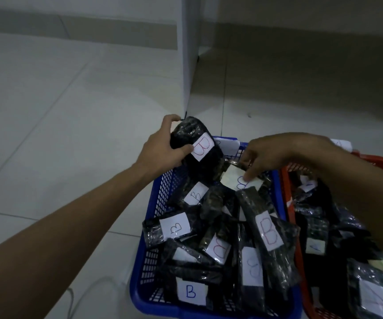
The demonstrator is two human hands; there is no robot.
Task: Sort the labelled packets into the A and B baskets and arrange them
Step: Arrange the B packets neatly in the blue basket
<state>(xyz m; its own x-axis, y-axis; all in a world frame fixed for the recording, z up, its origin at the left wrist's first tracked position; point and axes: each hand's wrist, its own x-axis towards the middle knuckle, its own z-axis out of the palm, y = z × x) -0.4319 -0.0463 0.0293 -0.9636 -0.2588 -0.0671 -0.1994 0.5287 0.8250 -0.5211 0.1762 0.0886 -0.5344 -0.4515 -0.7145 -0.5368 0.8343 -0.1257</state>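
We see two baskets side by side on the tiled floor — the blue basket is our landmark, the red basket touches its right wall. The blue basket is packed with dark plastic-wrapped packets, each with a white paper label marked B, lying at mixed angles; one B packet lies lengthwise along the right side, another sits at the near edge. The red basket holds similar dark packets; a near one carries a label marked A, the rest partly hidden by the right forearm.

Left hand is at the far-left corner of the blue basket, above its rim, fingers and thumb curled round a dark packet with a red B on its label — thumb pressing just beside the label, packet tilted, its lower end among the pile. Right hand reaches across the far side of the blue basket, fingertips pinching the far edge of a pale-labelled packet with a blue B, which lies on top of the pile near the far-right corner. We cannot tell if that packet is lifted clear.

A white label card stands on the far rim of the blue basket; its letter is hidden. Beyond the blue basket a white wall corner meets the floor. A thin pale cable lies on the floor left of the blue basket's near end.
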